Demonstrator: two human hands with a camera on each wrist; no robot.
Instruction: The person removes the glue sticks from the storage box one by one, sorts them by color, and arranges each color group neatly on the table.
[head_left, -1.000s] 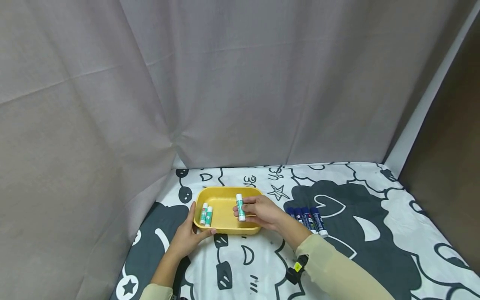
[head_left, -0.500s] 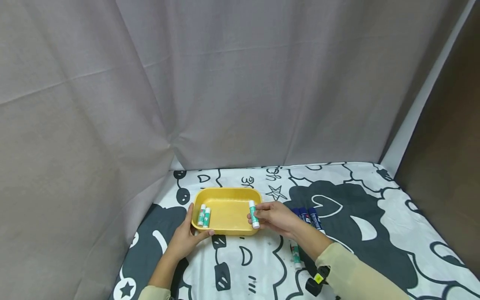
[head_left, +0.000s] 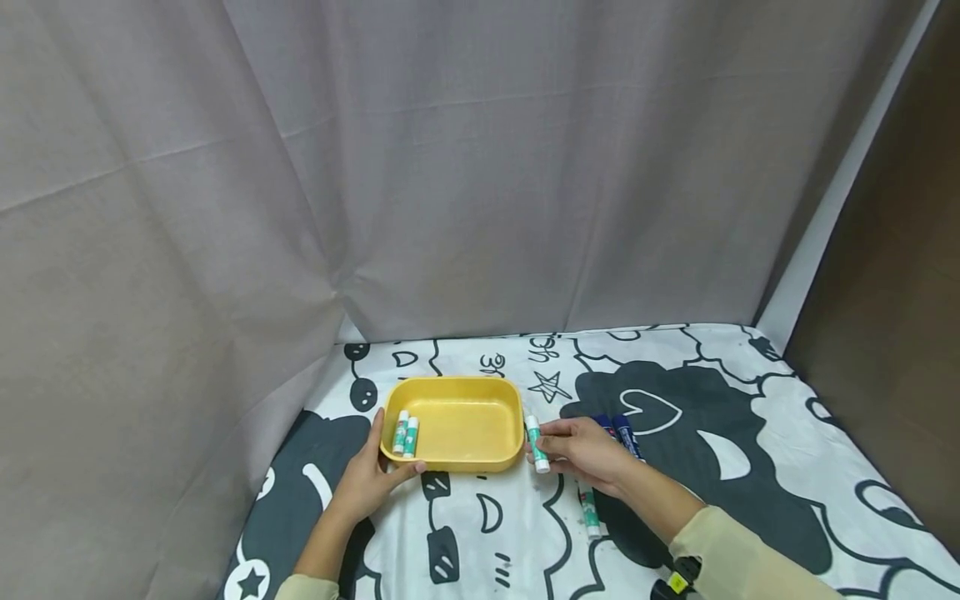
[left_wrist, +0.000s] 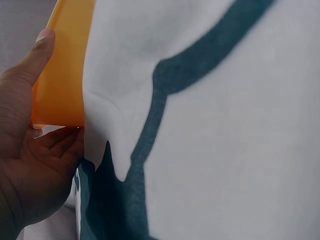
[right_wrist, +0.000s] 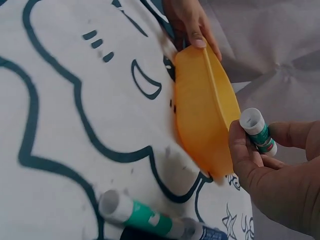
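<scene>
A yellow tray [head_left: 465,425] lies on the printed cloth. My left hand [head_left: 366,483] grips its left end, thumb on the near rim, fingers round the side. Two green-and-white glue sticks [head_left: 411,437] lie side by side inside at the left. Just beyond the tray's right end, my right hand [head_left: 588,454] pinches another glue stick [head_left: 537,444] between thumb and fingers, tilted, with its white end showing in the right wrist view. Below that hand, one more glue stick [head_left: 590,515] lies on the cloth, partly hidden by it in the head view.
Dark blue tubes [head_left: 627,437] lie on the cloth behind my right forearm, which partly covers them. A grey curtain [head_left: 480,208] hangs behind and to the left of the cloth. A brown panel [head_left: 885,333] stands at the right.
My right hand has carried its glue stick rightward, from over the tray to beyond its right end. The glue stick on the cloth has come into view. My left hand keeps its grip.
</scene>
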